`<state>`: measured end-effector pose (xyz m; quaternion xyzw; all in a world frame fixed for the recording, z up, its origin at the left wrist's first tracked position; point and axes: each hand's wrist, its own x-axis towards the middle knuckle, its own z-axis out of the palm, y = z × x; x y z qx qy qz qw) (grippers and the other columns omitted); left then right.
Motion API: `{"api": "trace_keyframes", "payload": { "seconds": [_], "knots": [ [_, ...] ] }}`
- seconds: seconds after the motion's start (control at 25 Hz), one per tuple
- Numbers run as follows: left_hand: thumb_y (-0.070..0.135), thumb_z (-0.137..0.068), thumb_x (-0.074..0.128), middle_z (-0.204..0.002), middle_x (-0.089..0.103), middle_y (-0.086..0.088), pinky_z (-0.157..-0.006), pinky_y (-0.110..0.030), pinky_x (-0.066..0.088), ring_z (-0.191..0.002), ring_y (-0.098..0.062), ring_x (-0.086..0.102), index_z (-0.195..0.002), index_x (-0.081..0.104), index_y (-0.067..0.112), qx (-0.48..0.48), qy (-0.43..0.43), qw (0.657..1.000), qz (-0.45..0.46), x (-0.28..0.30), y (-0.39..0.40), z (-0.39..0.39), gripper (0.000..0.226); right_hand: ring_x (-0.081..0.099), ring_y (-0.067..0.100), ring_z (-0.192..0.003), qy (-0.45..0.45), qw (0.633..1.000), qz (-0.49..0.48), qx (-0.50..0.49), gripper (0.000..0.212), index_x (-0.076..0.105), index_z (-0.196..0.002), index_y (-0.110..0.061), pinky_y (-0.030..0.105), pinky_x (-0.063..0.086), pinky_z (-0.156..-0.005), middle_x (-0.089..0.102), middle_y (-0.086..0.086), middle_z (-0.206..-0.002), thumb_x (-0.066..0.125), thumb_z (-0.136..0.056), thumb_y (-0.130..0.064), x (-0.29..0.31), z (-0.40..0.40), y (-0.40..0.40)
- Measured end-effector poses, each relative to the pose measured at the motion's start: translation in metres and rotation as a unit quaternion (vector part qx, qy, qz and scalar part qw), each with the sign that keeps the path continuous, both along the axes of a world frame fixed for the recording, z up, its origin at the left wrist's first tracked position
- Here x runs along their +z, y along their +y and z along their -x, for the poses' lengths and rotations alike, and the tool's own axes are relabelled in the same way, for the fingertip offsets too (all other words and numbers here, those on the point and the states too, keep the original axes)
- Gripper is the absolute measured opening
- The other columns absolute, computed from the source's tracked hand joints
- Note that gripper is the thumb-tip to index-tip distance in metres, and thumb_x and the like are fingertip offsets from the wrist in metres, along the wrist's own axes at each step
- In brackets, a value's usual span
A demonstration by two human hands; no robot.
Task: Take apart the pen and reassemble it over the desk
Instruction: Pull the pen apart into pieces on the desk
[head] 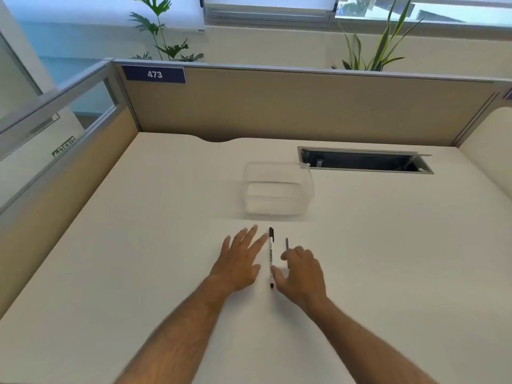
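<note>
A white pen (271, 256) with a black cap lies on the cream desk (138, 245), its cap pointing away from me. A thin dark refill (287, 243) lies parallel just to its right. My left hand (239, 261) rests flat to the left of the pen, fingers spread, fingertips close to the cap. My right hand (300, 275) is loosely curled to the right. Its thumb is beside the pen's lower end and its fingers cover the refill's near part. Neither hand visibly grips anything.
A clear plastic box (278, 189) stands just beyond the pen. Behind it on the right is an open cable slot (363, 161) in the desk. Beige partition walls (277, 106) close off the back and left side.
</note>
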<state>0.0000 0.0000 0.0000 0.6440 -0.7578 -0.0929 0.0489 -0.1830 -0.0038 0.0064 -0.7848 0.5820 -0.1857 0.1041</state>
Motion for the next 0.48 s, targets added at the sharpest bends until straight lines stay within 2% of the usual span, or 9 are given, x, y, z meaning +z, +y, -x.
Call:
{"api": "trace_keyframes", "payload": {
  "seconds": [0.16,0.32,0.48],
  "knots": [
    [0.027,-0.094,0.055,-0.165,0.000,0.000,-0.120,-0.053,0.008,-0.150,-0.023,0.000,-0.149,0.023,0.040,-0.049,-0.001,0.998,-0.035,-0.005,0.004,0.009,0.065,0.062,0.017,-0.080,0.009,0.990,-0.136,-0.020,0.042,0.062,-0.087,-0.021,0.029,0.047,-0.064,0.065,-0.007,-0.087,0.059,-0.074,-0.060,-0.001,-0.013,0.013],
    [0.028,-0.096,0.054,-0.163,0.014,0.001,-0.119,-0.051,0.011,-0.150,-0.021,0.006,-0.138,0.045,0.039,-0.049,-0.011,0.998,-0.025,-0.012,0.002,0.009,0.045,0.065,0.022,-0.078,0.049,0.972,-0.227,-0.028,0.024,0.066,-0.084,-0.017,0.027,0.048,-0.062,0.070,0.000,-0.086,0.060,-0.076,-0.039,0.001,-0.014,0.007],
    [0.034,-0.093,0.059,-0.159,0.028,0.002,-0.118,-0.051,0.014,-0.149,-0.022,0.013,-0.118,0.062,0.035,-0.048,-0.012,0.999,-0.016,-0.009,0.000,0.009,0.025,0.059,0.018,-0.061,0.049,0.967,-0.251,-0.009,0.017,0.067,-0.074,-0.013,0.027,0.044,-0.053,0.067,0.001,-0.070,0.060,-0.073,-0.028,0.001,-0.011,-0.002]
  ]
}}
